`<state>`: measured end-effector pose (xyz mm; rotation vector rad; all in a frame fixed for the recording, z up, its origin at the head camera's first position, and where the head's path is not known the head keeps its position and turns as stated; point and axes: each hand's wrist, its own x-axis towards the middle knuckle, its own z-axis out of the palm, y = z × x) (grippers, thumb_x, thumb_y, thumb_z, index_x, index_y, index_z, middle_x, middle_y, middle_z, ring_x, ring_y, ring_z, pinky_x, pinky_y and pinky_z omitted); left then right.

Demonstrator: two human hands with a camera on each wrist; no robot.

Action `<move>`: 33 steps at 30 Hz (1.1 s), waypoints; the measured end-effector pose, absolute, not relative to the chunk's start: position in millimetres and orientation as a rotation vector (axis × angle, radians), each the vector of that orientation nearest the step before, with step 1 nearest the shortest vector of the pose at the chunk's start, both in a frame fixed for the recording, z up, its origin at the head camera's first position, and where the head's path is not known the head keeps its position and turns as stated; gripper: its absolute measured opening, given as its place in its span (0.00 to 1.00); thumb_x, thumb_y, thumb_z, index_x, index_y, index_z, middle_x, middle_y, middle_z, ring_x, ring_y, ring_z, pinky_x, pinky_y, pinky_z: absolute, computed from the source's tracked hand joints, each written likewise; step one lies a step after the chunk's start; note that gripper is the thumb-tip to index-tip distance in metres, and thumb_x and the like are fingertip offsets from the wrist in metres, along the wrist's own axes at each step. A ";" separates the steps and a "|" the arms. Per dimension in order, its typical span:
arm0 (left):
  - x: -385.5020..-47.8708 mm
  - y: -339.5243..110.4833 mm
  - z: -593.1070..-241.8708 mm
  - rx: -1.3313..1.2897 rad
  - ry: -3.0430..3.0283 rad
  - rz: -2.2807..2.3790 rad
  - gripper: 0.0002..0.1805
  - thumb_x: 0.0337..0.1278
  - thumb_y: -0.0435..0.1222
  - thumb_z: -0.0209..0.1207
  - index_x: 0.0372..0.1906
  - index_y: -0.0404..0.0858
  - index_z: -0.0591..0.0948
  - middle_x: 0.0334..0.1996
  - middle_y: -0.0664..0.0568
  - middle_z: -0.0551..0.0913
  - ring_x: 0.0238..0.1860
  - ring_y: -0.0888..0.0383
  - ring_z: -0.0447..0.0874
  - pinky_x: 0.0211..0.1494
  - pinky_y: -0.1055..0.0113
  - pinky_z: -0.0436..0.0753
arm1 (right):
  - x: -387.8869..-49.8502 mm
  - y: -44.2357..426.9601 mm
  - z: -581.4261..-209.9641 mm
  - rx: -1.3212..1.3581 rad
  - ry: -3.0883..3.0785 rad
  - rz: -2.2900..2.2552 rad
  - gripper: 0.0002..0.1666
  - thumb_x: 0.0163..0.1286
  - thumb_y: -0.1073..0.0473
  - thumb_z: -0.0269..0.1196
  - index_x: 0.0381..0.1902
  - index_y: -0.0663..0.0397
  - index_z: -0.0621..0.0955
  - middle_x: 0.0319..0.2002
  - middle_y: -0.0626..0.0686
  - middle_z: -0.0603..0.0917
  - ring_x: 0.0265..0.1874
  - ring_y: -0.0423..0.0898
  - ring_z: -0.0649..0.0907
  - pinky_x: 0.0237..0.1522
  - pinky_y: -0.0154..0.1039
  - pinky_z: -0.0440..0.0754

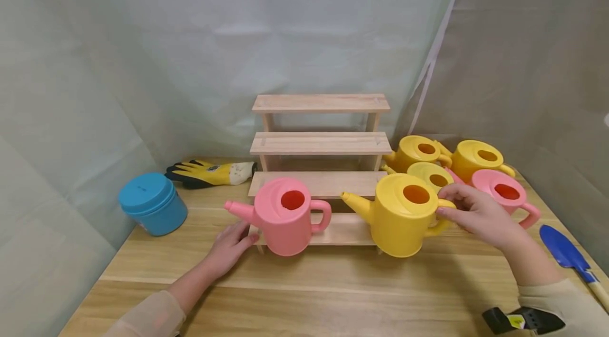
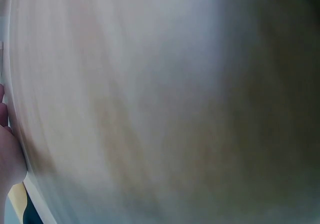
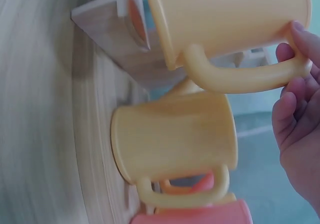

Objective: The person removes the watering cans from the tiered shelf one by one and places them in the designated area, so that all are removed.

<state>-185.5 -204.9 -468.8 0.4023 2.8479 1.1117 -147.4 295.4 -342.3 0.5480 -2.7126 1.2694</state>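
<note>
Watering can, rounded, yellow, hangs from right hand; stepped shelf is wooden.

Probably a curtained-off indoor booth, creased sheeting on 3 sides of a wood-grain table

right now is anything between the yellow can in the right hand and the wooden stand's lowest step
Nothing visible. In the head view, the yellow watering can in the right hand overlaps the right end of the lowest step; the pink watering can is to its left, a gap between.
</note>
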 end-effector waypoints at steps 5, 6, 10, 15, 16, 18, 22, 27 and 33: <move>-185.1 -204.8 -468.7 0.404 2.849 1.109 0.32 0.64 0.56 0.47 0.70 0.50 0.63 0.65 0.46 0.68 0.63 0.42 0.62 0.60 0.37 0.51 | -143.6 310.8 -342.5 0.593 -2.668 1.274 0.12 0.63 0.70 0.62 0.44 0.58 0.75 0.33 0.47 0.79 0.29 0.41 0.77 0.28 0.30 0.77; -185.1 -204.7 -468.6 0.403 2.846 1.107 0.32 0.65 0.56 0.47 0.70 0.50 0.63 0.66 0.45 0.67 0.64 0.42 0.62 0.60 0.37 0.51 | -142.9 314.3 -343.1 0.599 -2.659 1.282 0.12 0.63 0.71 0.61 0.44 0.57 0.75 0.34 0.46 0.79 0.31 0.40 0.77 0.30 0.30 0.77; -185.0 -204.4 -468.0 0.410 2.844 1.101 0.32 0.65 0.57 0.46 0.70 0.50 0.62 0.66 0.46 0.67 0.63 0.41 0.62 0.60 0.36 0.51 | -139.8 328.8 -346.6 0.583 -2.624 1.356 0.14 0.63 0.74 0.59 0.44 0.54 0.75 0.34 0.45 0.79 0.30 0.40 0.78 0.29 0.31 0.78; -185.6 -204.5 -468.0 0.406 2.842 1.109 0.32 0.65 0.56 0.46 0.70 0.50 0.62 0.66 0.46 0.66 0.64 0.41 0.62 0.60 0.36 0.51 | -138.1 347.4 -353.6 0.539 -2.586 1.440 0.17 0.63 0.76 0.57 0.43 0.50 0.76 0.32 0.46 0.80 0.25 0.42 0.78 0.24 0.33 0.79; -185.8 -204.7 -468.4 0.403 2.840 1.110 0.32 0.65 0.57 0.46 0.70 0.50 0.62 0.66 0.46 0.66 0.64 0.41 0.61 0.60 0.36 0.51 | -137.5 350.9 -355.0 0.514 -2.586 1.439 0.18 0.63 0.76 0.57 0.43 0.49 0.76 0.31 0.46 0.79 0.24 0.42 0.77 0.22 0.33 0.78; -186.1 -205.0 -469.0 0.399 2.837 1.110 0.32 0.65 0.57 0.46 0.70 0.50 0.62 0.66 0.46 0.66 0.64 0.41 0.61 0.60 0.36 0.51 | -135.8 357.1 -357.6 0.444 -2.597 1.407 0.18 0.63 0.75 0.58 0.42 0.45 0.77 0.29 0.45 0.78 0.22 0.43 0.74 0.20 0.33 0.74; -186.6 -204.9 -468.6 0.405 2.840 1.104 0.32 0.65 0.56 0.46 0.70 0.50 0.62 0.66 0.45 0.66 0.64 0.41 0.62 0.60 0.35 0.51 | -130.2 366.8 -362.1 0.340 -2.618 1.357 0.18 0.63 0.73 0.60 0.41 0.42 0.77 0.27 0.45 0.76 0.19 0.44 0.72 0.18 0.35 0.70; -186.7 -205.2 -468.6 0.411 2.855 1.095 0.33 0.65 0.56 0.46 0.71 0.49 0.61 0.66 0.44 0.66 0.64 0.40 0.62 0.59 0.36 0.51 | -125.6 372.6 -365.6 0.322 -2.635 1.352 0.17 0.63 0.72 0.60 0.41 0.43 0.76 0.26 0.45 0.76 0.16 0.45 0.71 0.16 0.38 0.69; -186.5 -205.0 -468.5 0.420 2.856 1.092 0.33 0.66 0.57 0.45 0.71 0.49 0.60 0.66 0.44 0.65 0.64 0.40 0.61 0.59 0.36 0.52 | -124.2 379.0 -375.9 0.449 -2.610 1.419 0.16 0.63 0.75 0.58 0.40 0.49 0.76 0.28 0.48 0.77 0.15 0.46 0.71 0.16 0.39 0.68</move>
